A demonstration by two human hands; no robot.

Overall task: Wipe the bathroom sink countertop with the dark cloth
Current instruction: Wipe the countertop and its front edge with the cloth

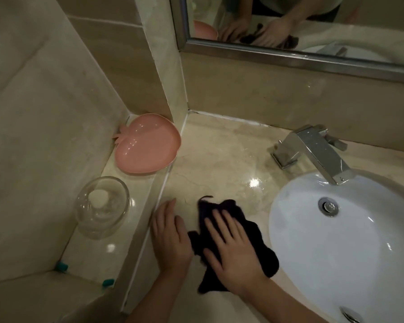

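Cloth work was the step in hand as I watched the feed: the dark cloth (233, 243) lay bunched on the countertop (219, 159) at about six o'clock in the head view, just beside the rim of the white sink (336, 252), which sat at four o'clock. My right hand (231, 248) pressed flat on it, fingers straight and spread. My left hand (170, 238) rested flat on bare stone at seven o'clock, touching the cloth's near edge and gripping nothing. To wipe well, I judged the palm needed even pressure and overlapping strokes toward the faucet (313, 152) at two o'clock and the back corner at twelve, with the cloth spread wider. The pink dish (147, 145) and glass bowl (103, 206) stood on the side ledge at nine o'clock.
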